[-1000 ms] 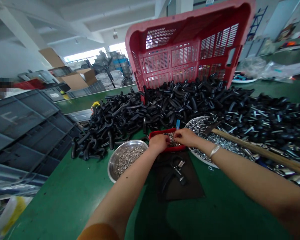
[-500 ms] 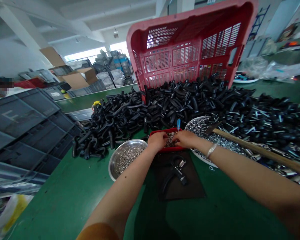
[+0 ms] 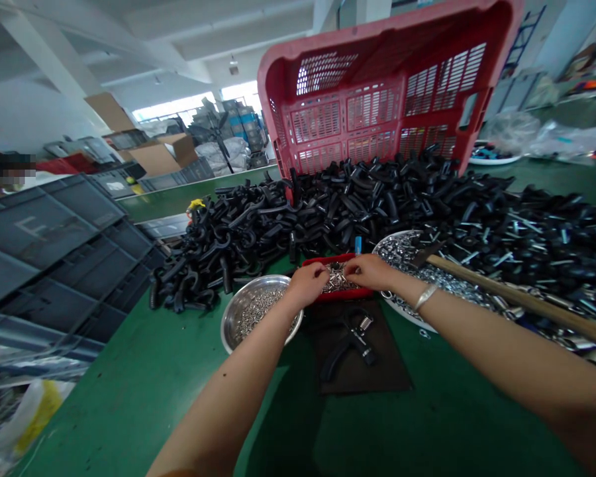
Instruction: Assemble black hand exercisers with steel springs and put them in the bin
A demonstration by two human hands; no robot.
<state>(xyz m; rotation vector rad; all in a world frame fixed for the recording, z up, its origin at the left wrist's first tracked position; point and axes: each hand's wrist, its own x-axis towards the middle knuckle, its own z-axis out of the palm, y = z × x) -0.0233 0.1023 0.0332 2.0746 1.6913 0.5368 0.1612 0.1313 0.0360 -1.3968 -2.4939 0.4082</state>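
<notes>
Both hands reach into a small red tray (image 3: 312,262) of small metal parts (image 3: 338,281) at the middle of the green table. My left hand (image 3: 305,283) is curled over the tray's left side, fingertips pinched among the parts. My right hand (image 3: 370,270), with a silver bracelet on the wrist, is pinched over the tray's right side. What each pinch holds is too small to make out. In front of the tray a black hand gripper with a spring (image 3: 353,338) lies on a dark mat (image 3: 382,371).
A steel bowl of metal rings (image 3: 238,311) sits left of the tray, a plate of screws (image 3: 402,255) to the right. A heap of black handles (image 3: 357,205) spills from a tipped red crate (image 3: 377,93). A wooden stick (image 3: 516,299) lies right. Grey crates (image 3: 54,252) stand left.
Both hands stay at the red tray, working their fingers in the metal parts. The view has shifted slightly; nothing else has moved.
</notes>
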